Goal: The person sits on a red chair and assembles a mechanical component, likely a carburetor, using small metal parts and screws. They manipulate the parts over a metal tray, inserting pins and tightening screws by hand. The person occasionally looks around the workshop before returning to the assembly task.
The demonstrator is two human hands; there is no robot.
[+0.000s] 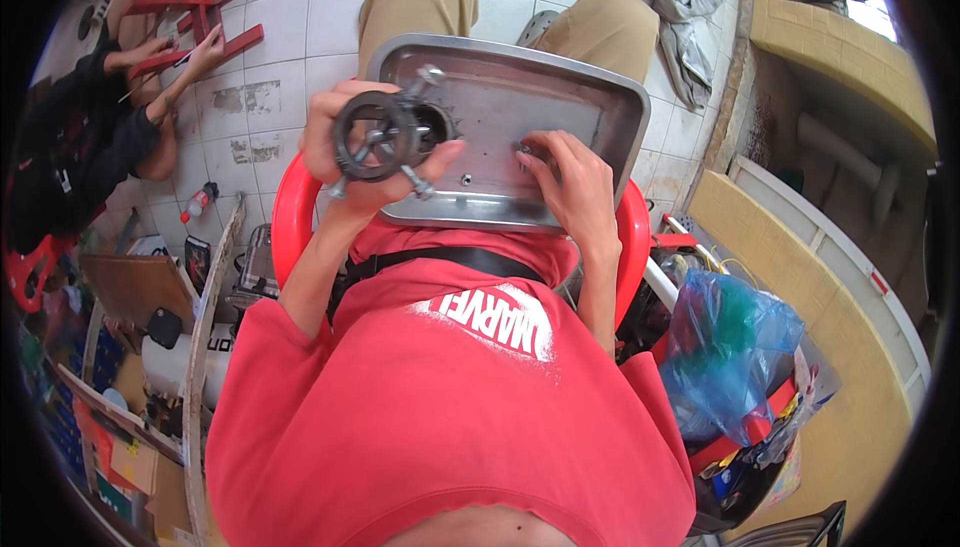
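My left hand (352, 201) grips a dark round metal part (366, 137), ring-shaped at its near face, with several bolts sticking out around it. It is held up over the left side of a shallow metal tray (632, 112) on my lap. Inside the tray, my right hand (576, 185) has thumb and fingers pinched together near the tray floor. A small metallic piece, perhaps a bolt or nut (523, 156), shows at those fingertips. One loose nut (466, 179) lies on the tray floor between my hands.
Red chair arms (294, 222) flank me. Further left, a person (75, 162) handles a red frame (203, 27). A blue plastic bag (730, 347) sits low on the right, beside a yellow ledge (790, 287). Grey cloth (680, 7) lies on the tiles.
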